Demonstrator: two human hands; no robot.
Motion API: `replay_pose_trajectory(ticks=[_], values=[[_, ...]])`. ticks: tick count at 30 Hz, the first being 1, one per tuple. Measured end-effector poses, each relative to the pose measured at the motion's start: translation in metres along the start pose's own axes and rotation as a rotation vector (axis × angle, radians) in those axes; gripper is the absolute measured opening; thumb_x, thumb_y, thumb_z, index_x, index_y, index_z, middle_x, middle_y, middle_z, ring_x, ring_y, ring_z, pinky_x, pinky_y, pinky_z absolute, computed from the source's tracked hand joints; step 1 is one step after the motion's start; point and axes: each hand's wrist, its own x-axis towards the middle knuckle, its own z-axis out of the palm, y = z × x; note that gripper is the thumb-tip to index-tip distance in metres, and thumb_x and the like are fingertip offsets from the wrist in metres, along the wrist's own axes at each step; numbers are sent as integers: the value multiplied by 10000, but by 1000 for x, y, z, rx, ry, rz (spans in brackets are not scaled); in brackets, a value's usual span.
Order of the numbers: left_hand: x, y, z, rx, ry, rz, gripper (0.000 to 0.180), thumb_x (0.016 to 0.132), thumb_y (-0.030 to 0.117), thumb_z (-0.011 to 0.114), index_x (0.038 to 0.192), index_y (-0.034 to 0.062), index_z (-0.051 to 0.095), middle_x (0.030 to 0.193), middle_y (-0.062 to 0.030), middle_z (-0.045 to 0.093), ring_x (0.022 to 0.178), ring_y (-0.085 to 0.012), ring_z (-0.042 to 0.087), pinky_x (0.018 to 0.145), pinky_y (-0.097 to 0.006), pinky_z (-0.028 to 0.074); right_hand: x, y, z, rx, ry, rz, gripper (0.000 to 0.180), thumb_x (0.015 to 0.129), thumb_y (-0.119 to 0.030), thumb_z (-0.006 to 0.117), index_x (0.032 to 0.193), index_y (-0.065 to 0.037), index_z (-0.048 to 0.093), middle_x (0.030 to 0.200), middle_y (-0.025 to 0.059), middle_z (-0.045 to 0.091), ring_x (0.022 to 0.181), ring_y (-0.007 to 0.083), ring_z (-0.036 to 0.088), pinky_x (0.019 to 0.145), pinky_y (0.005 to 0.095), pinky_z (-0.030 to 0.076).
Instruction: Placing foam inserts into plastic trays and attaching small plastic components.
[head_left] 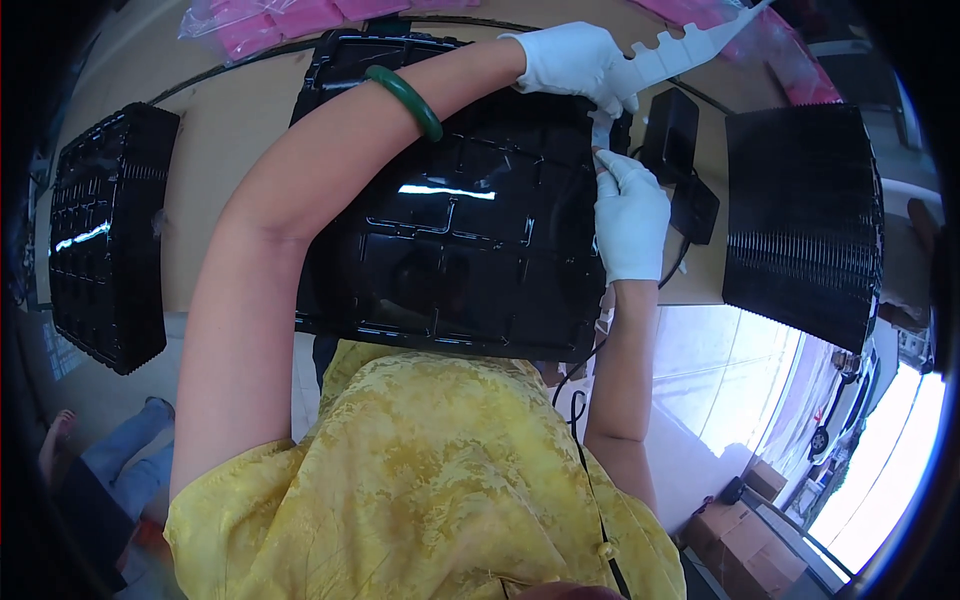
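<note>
You're mid-job: left hand (575, 60) pinching the white notched strip (690, 45), right hand (630, 215) gripping its lower end at the black tray's (450, 230) right edge, counter's center; strip not yet free.

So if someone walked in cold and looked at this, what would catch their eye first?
Probably the two white-gloved hands meeting at the far right corner of the big glossy black plastic tray in the middle: the left hand grips a notched white strip, and the right hand pinches its lower end. Next, the green bangle on the left wrist, and the stacks of black trays on either side.
</note>
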Motion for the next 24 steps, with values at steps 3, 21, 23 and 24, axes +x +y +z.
replay_pose_trajectory(ticks=[3, 21, 23, 24], values=[[-7, 18, 5, 115, -101, 76, 243, 838, 220, 789, 1063, 141, 831, 999, -61, 795, 879, -202, 739, 862, -303, 559, -2, 6, 3, -82, 70, -64, 228, 958, -102, 654, 1155, -73, 765, 1102, 145, 742, 1003, 321, 694, 914, 392, 539], [-11, 83, -51, -1086, -110, -218, 245, 956, 171, 718, 1041, -57, 750, 991, -115, 772, 837, -177, 736, 760, -305, 597, -35, -50, -76, 748, 164, 167, 515, 973, 11, 595, 1481, 5, 515, 1020, 67, 761, 742, 75, 627, 690, 234, 527], [-25, 99, -54, -963, -172, 35, 256, 937, 205, 732, 1136, 45, 754, 1025, -109, 767, 928, -200, 723, 834, -298, 574, -64, -62, -109, 958, 27, 55, 526, 982, -67, 653, 1473, 35, 494, 1014, 150, 765, 882, 155, 713, 783, 250, 556], [-31, 96, -54, -741, -209, 250, 347, 926, 216, 735, 1262, 130, 748, 1121, -115, 759, 1055, -242, 715, 937, -296, 557, -74, -54, -121, 1086, -72, -81, 548, 991, -152, 696, 1457, 56, 496, 1017, 177, 766, 935, 200, 737, 827, 282, 573]])
